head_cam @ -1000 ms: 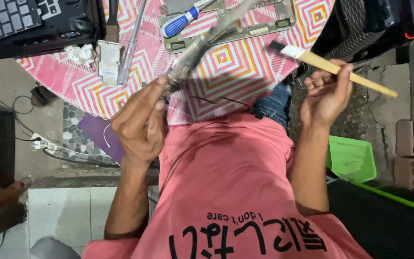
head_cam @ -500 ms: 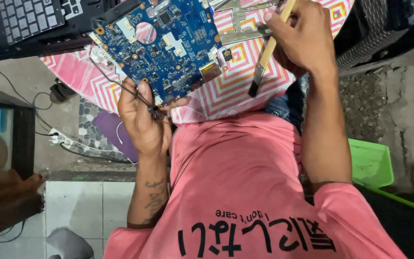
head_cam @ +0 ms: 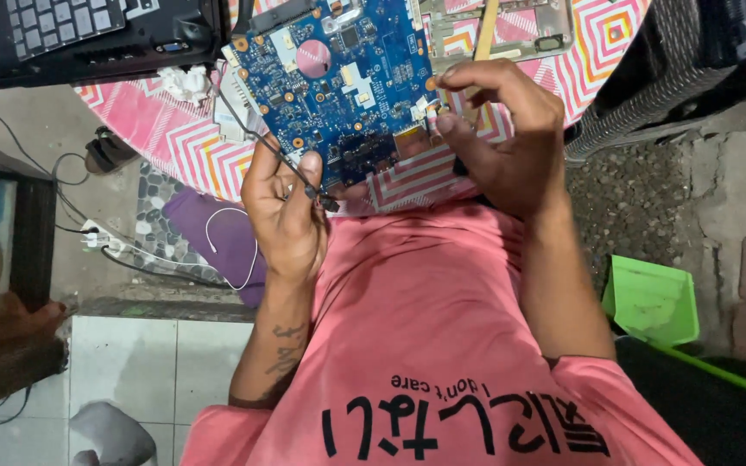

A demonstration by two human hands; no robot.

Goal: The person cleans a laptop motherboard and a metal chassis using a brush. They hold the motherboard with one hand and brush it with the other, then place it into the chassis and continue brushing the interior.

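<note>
Two bare hands hold one blue circuit board [head_cam: 338, 95] over a round table [head_cam: 174, 138] covered in a pink, zigzag-patterned cloth. Largest first: the table fills the top of the view, with a dark laptop [head_cam: 71, 34] at its upper left edge. The board lies component side up, slightly tilted, its long axis running from upper left to lower right, the near edge towards the person's pink shirt [head_cam: 442, 345]. The left hand [head_cam: 287, 216] rises from a bent, tattooed forearm, fingers curled shut under the board's near left corner, thumb pressed on top beside a thin black cable [head_cam: 256, 138]. The right hand [head_cam: 502, 147] arches over the board's right edge, thumb and forefinger pinched together at a small connector there; whether they actually grip it is hard to tell. A wooden-handled brush [head_cam: 485, 26] appears partly hidden behind this hand.
</note>
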